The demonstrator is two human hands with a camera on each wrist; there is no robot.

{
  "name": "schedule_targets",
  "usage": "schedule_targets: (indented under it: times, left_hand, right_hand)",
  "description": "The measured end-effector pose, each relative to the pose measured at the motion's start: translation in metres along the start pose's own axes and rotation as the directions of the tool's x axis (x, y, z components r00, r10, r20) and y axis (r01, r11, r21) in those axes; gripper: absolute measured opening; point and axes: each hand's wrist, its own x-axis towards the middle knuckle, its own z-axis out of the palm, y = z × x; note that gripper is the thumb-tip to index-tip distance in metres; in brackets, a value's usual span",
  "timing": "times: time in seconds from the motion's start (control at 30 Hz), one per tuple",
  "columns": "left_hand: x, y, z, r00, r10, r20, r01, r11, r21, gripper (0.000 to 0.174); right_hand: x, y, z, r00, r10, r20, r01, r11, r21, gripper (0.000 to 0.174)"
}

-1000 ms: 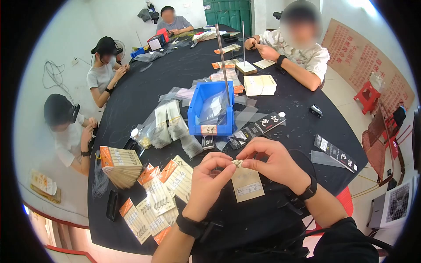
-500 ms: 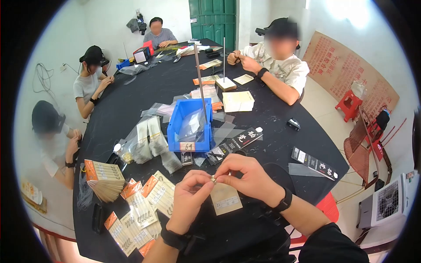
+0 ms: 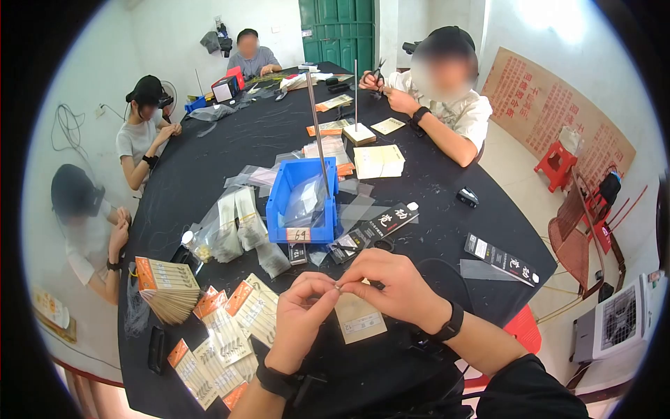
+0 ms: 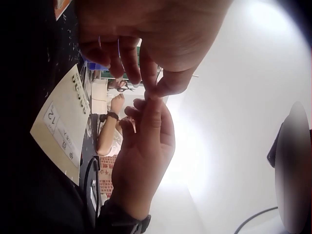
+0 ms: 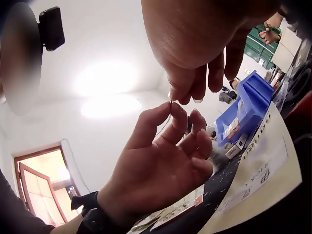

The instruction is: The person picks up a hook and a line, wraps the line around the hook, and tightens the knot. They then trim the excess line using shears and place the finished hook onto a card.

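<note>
Thumb and index finger of my left hand (image 3: 304,314) meet those of my right hand (image 3: 394,285) just above a beige card (image 3: 361,322). Between the fingertips both hands pinch a tiny thin piece (image 5: 170,103); cannot tell its kind, since the fingers cover most of it. In the left wrist view the card (image 4: 58,124) bears a label with "12" and a row of small dark curls along one edge. The other fingers of the left hand (image 5: 161,165) are loosely bent in the right wrist view.
Ahead stands a blue bin (image 3: 301,232) marked 69, with plastic bags and a metal rod. Orange-topped hook cards (image 3: 227,335) and a fanned card stack (image 3: 167,290) lie left. Black packets (image 3: 499,260) lie right. Several people sit around; one holds scissors (image 3: 377,72).
The head view has tilted up and shifted right, then settled. My hands keep their pinch over the card. The person across at the right now holds up scissors.
</note>
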Motion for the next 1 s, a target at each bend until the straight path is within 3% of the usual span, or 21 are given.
schedule_targets:
  times: [0.47, 0.87, 1.0]
  left_hand:
    - [0.0003, -0.0038, -0.0011, 0.998, -0.025, 0.051, 0.03, 0.994, -0.102, 0.004]
    - [-0.001, -0.002, -0.0012, 0.994, -0.048, 0.099, 0.062, 0.988, -0.142, 0.006]
    - [-0.0006, -0.0019, -0.0011, 0.994, -0.029, 0.104, 0.046, 0.985, -0.164, 0.005]
  right_hand:
    - [-0.0002, -0.0017, -0.0008, 0.996, 0.083, -0.018, -0.082, 0.995, 0.061, 0.005]
    - [-0.0004, 0.0026, 0.0011, 0.997, 0.048, -0.068, -0.041, 0.995, 0.096, 0.007]
    - [-0.0015, 0.007, 0.001, 0.991, 0.129, -0.04, -0.121, 0.978, 0.169, 0.008]
